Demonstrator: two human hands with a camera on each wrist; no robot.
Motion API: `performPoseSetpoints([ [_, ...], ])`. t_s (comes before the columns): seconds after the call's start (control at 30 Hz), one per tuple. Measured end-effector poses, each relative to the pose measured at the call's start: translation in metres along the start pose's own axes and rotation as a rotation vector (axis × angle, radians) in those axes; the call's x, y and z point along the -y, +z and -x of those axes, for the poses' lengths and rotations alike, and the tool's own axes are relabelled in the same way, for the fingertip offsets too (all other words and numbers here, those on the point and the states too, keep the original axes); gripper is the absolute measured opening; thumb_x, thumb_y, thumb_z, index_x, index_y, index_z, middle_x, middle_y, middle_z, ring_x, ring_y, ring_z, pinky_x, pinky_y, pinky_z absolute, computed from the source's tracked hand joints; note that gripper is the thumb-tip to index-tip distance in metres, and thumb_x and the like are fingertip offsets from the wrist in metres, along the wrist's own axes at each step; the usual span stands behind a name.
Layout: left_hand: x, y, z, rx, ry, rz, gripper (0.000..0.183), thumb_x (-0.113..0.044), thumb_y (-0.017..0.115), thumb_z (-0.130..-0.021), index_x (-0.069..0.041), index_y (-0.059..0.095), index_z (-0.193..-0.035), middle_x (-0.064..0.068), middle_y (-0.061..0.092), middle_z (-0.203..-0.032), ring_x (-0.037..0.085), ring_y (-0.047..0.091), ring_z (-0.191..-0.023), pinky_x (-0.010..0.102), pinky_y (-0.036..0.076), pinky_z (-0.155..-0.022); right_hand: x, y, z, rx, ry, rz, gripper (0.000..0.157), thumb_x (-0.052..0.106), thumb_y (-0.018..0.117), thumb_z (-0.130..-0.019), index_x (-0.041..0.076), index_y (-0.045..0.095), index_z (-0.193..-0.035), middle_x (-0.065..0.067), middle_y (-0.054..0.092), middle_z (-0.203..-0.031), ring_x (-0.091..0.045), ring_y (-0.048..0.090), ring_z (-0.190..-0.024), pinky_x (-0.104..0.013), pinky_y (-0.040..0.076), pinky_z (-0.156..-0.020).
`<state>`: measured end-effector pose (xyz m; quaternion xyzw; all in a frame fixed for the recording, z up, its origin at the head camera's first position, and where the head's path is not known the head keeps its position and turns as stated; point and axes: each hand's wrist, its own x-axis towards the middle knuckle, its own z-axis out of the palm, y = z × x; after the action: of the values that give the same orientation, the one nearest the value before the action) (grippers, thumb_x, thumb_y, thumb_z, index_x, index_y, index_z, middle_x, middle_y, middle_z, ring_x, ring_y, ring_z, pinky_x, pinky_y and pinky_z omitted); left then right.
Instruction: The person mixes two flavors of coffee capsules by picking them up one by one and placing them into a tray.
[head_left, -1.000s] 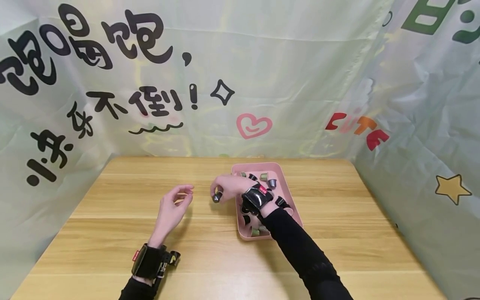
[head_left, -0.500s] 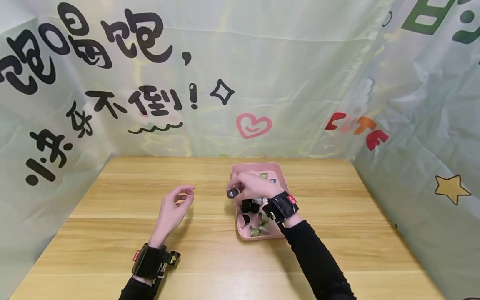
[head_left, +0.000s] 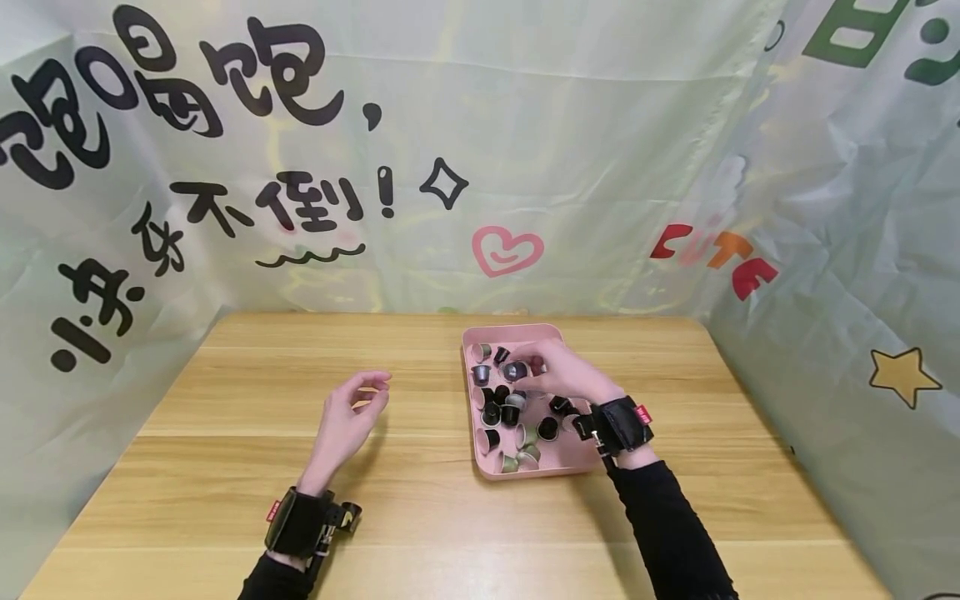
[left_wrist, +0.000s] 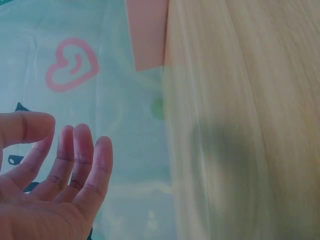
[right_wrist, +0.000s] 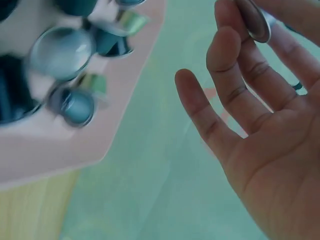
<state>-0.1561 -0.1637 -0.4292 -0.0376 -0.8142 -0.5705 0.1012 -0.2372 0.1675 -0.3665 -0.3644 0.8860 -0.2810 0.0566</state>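
Over the far half of a pink tray (head_left: 562, 457), my right hand (head_left: 566, 372) pinches a dark grey coffee capsule (head_left: 515, 371) between thumb and fingers. The right wrist view shows this capsule's round rim (right_wrist: 256, 21) at the fingertips, the other fingers loosely bent. Coffee capsules lie scattered in the tray, among them a black one (head_left: 547, 428), a green one (head_left: 507, 462) and a grey-purple one (head_left: 481, 375). To the tray's left, my left hand (head_left: 351, 421) hovers above the table with relaxed, slightly curved fingers and holds nothing; the left wrist view shows its palm (left_wrist: 50, 215).
The tray stands on a wooden table (head_left: 420, 517), right of the middle. A pale printed curtain (head_left: 600, 167) hangs along the table's back and sides. Part of the tray's wall (left_wrist: 147, 35) shows in the left wrist view.
My right hand has moved rightward with the capsule, from beyond the tray's left edge to over the tray, uncovering the capsules on its left side. The left hand stays in place.
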Motion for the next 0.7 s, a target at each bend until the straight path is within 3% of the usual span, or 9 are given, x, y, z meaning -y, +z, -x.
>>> performPoseSetpoints([
  [0.13, 0.001, 0.0, 0.0, 0.003, 0.004, 0.004, 0.027, -0.001, 0.062, -0.095, -0.003, 0.067, -0.121, 0.023, 0.068, -0.119, 0.029, 0.068, -0.104, 0.011, 0.054, -0.084, -0.01, -0.002, 0.012, 0.003, 0.046, 0.017, 0.029, 0.007, 0.076, -0.087, 0.003, 0.072, -0.116, -0.006, 0.07, -0.096, -0.01, 0.052, -0.073, -0.023, 0.043, -0.068],
  [0.33, 0.003, 0.0, 0.0, 0.018, -0.001, 0.004, 0.028, 0.0, 0.062, -0.095, 0.0, 0.065, -0.124, 0.024, 0.067, -0.12, 0.031, 0.067, -0.106, 0.011, 0.053, -0.084, -0.021, 0.004, 0.023, 0.055, 0.144, 0.075, 0.029, 0.004, 0.074, -0.085, 0.006, 0.073, -0.114, -0.002, 0.065, -0.081, -0.012, 0.049, -0.064, -0.021, 0.041, -0.061],
  [0.43, 0.004, 0.0, 0.0, 0.019, -0.007, 0.002, 0.028, -0.001, 0.061, -0.096, -0.002, 0.065, -0.123, 0.024, 0.067, -0.12, 0.03, 0.067, -0.105, 0.011, 0.053, -0.084, -0.024, 0.007, 0.025, 0.066, 0.168, 0.084, 0.029, 0.004, 0.073, -0.084, 0.005, 0.073, -0.113, -0.002, 0.066, -0.083, -0.011, 0.05, -0.065, -0.021, 0.043, -0.061],
  [0.7, 0.003, -0.001, 0.0, 0.027, -0.025, -0.008, 0.028, -0.002, 0.062, -0.096, -0.004, 0.066, -0.123, 0.023, 0.068, -0.119, 0.029, 0.067, -0.106, 0.011, 0.053, -0.084, -0.025, 0.014, 0.026, 0.092, 0.294, 0.077, 0.031, 0.011, 0.078, -0.086, 0.005, 0.073, -0.116, -0.01, 0.074, -0.106, -0.015, 0.065, -0.086, -0.029, 0.055, -0.075],
])
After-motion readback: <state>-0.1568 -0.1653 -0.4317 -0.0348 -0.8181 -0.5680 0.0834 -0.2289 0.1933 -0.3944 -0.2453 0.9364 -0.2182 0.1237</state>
